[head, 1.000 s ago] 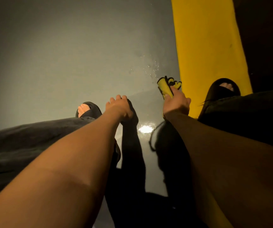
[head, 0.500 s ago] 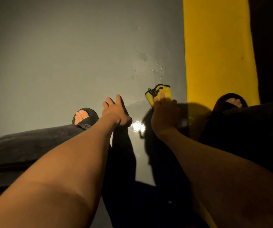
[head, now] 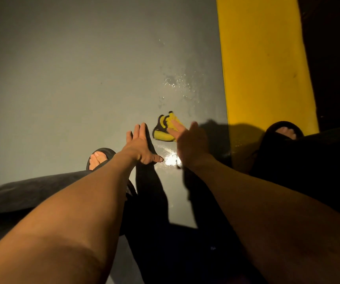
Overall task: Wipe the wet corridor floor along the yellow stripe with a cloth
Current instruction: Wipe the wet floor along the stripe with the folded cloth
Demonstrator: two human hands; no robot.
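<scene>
Cloth (head: 166, 128): on the floor (head: 62, 89), left of the stripe (head: 263, 62), under the right hand's (head: 191, 142) fingertips.
Left hand (head: 142, 144): just left of the cloth.
Wet patch (head: 177, 83): beyond the cloth.
Left sandal (head: 101, 155): left of both hands.
Right sandal (head: 284, 130): on the stripe's near end.

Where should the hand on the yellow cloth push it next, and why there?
Probably straight ahead. The right hand rests with straight fingers on the cloth, and water droplets glisten on the grey floor just beyond it, beside the yellow stripe. The left hand is spread, touching no cloth.
</scene>
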